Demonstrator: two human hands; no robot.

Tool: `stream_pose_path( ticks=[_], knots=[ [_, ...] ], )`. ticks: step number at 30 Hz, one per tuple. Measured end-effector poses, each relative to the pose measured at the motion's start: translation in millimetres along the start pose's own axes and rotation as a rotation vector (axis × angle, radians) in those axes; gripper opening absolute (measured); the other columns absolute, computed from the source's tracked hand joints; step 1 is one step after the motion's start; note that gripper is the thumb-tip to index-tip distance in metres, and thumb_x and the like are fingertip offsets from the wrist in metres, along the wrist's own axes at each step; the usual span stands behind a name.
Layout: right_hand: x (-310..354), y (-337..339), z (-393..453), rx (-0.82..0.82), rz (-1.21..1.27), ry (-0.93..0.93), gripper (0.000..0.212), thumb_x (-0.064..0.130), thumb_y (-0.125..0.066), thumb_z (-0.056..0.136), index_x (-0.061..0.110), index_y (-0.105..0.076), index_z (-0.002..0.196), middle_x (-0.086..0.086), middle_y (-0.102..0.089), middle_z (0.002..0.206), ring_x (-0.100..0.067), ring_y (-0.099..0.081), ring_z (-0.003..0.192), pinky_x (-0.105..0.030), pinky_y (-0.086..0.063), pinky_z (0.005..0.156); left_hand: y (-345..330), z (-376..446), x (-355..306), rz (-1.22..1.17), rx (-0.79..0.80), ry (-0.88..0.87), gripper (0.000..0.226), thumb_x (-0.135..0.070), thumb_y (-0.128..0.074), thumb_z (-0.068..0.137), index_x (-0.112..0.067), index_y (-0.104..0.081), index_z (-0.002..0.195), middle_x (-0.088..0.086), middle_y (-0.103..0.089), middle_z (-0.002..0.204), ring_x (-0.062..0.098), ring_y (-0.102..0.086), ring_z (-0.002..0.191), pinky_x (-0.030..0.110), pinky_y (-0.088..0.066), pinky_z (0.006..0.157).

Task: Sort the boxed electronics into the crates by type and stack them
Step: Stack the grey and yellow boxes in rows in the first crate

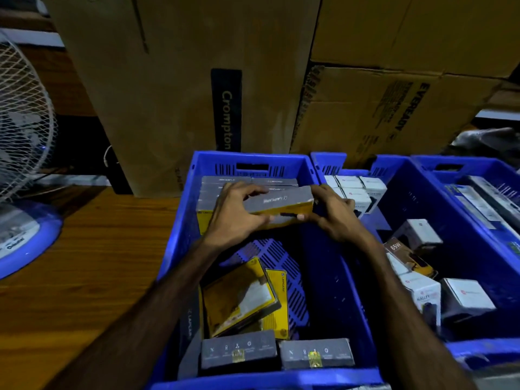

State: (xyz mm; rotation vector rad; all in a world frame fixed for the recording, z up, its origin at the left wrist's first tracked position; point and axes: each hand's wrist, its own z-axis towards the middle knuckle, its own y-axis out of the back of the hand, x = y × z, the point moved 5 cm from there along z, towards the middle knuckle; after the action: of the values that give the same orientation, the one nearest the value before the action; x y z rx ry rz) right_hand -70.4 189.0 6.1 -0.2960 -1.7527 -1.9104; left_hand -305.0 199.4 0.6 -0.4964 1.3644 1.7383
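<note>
Held box: grey and yellow box (pixel 278 204), long side level, gripped at both ends above the far half of the left crate (pixel 180 220)
Left hand: left hand (pixel 236 213) wraps the box's left end; fingers (pixel 247 192) curled over the grey top face, slightly spread; thumb pressed on the near yellow face
Right hand: right hand (pixel 333 215) clasps the right end; fingers bent round the far side, mostly hidden; thumb tip pressed on the near face, just beside the left thumb
Beyond the fingertips: stacked row (pixel 225 190) of like grey-topped boxes against the crate's far wall; held box sits just in front of it, contact cannot be told
Below the wrists: loose yellow boxes (pixel 239 299) lying tilted on the crate's slotted floor
Nearest the elbows: two grey boxes (pixel 239 349) side by side against the near wall, each with a small gold seal
Right of right hand: middle crate (pixel 399 198) with white boxes (pixel 354 190) packed at its far end, more white boxes loose nearer, one dark box marked 65W (pixel 399 249) among them
Further right: third crate (pixel 461 175), contents blurred
Behind crates: brown cartons, one marked Crompton (pixel 226 111), one marked EVEREADY (pixel 399 105)
Left of left hand: wooden tabletop (pixel 92 249), fan (pixel 19 153) with blue base well apart from the crate
</note>
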Motion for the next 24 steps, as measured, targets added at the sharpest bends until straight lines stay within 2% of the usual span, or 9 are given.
stream_pose_path(
  ticks=[4, 8, 11, 16, 20, 24],
  knots=[
    [-5, -1, 3, -0.055, 0.005, -0.035, 0.047, 0.032, -0.076, 0.091, 0.031, -0.055, 0.133, 0.006, -0.052, 0.127, -0.024, -0.051, 0.127, -0.043, -0.025, 0.094, -5, 2, 4, 0.069, -0.002, -0.021, 0.053, -0.036, -0.089, 0.075, -0.022, -0.071, 0.123, -0.005, -0.062, 0.115, 0.015, -0.050, 0.114, 0.037, -0.047, 0.099],
    [-29, 3, 4, -0.153, 0.080, -0.213, 0.063, 0.018, -0.077, 0.088, 0.042, -0.050, 0.140, -0.002, -0.046, 0.140, -0.028, -0.048, 0.136, -0.054, -0.031, 0.110, -14, 5, 7, 0.102, 0.056, -0.014, 0.055, -0.031, -0.088, 0.078, -0.018, -0.069, 0.127, -0.002, -0.065, 0.121, 0.019, -0.056, 0.117, 0.041, -0.050, 0.102],
    [-40, -3, 5, -0.145, 0.191, -0.271, 0.067, 0.024, -0.075, 0.091, 0.045, -0.043, 0.145, -0.007, -0.043, 0.142, -0.033, -0.049, 0.136, -0.062, -0.036, 0.112, -25, 12, 8, 0.123, 0.118, 0.021, 0.061, -0.025, -0.088, 0.079, -0.016, -0.063, 0.134, 0.000, -0.063, 0.131, 0.019, -0.057, 0.123, 0.039, -0.051, 0.105],
    [-40, -4, 6, -0.172, 0.249, -0.289, 0.066, 0.017, -0.073, 0.091, 0.030, -0.045, 0.150, -0.010, -0.043, 0.139, -0.032, -0.052, 0.131, -0.048, -0.043, 0.112, -33, 24, 15, 0.235, 0.139, -0.036, 0.055, -0.024, -0.085, 0.081, -0.017, -0.062, 0.130, 0.000, -0.063, 0.128, 0.020, -0.059, 0.119, 0.035, -0.052, 0.099],
    [-41, -3, 6, -0.172, 0.238, -0.279, 0.064, 0.013, -0.073, 0.090, 0.028, -0.048, 0.148, -0.011, -0.043, 0.140, -0.032, -0.053, 0.130, -0.048, -0.045, 0.111, -34, 29, 14, 0.265, 0.155, -0.070, 0.058, -0.025, -0.081, 0.086, -0.014, -0.057, 0.138, 0.005, -0.061, 0.133, 0.022, -0.058, 0.119, 0.039, -0.052, 0.100],
    [-41, -2, 5, -0.168, 0.299, -0.285, 0.064, 0.010, -0.072, 0.090, 0.026, -0.048, 0.147, -0.008, -0.041, 0.139, -0.029, -0.054, 0.130, -0.046, -0.045, 0.112, -41, 33, 11, 0.381, 0.185, -0.163, 0.054, -0.032, -0.079, 0.088, -0.014, -0.059, 0.135, 0.005, -0.062, 0.129, 0.023, -0.059, 0.118, 0.041, -0.053, 0.099]
  ],
)
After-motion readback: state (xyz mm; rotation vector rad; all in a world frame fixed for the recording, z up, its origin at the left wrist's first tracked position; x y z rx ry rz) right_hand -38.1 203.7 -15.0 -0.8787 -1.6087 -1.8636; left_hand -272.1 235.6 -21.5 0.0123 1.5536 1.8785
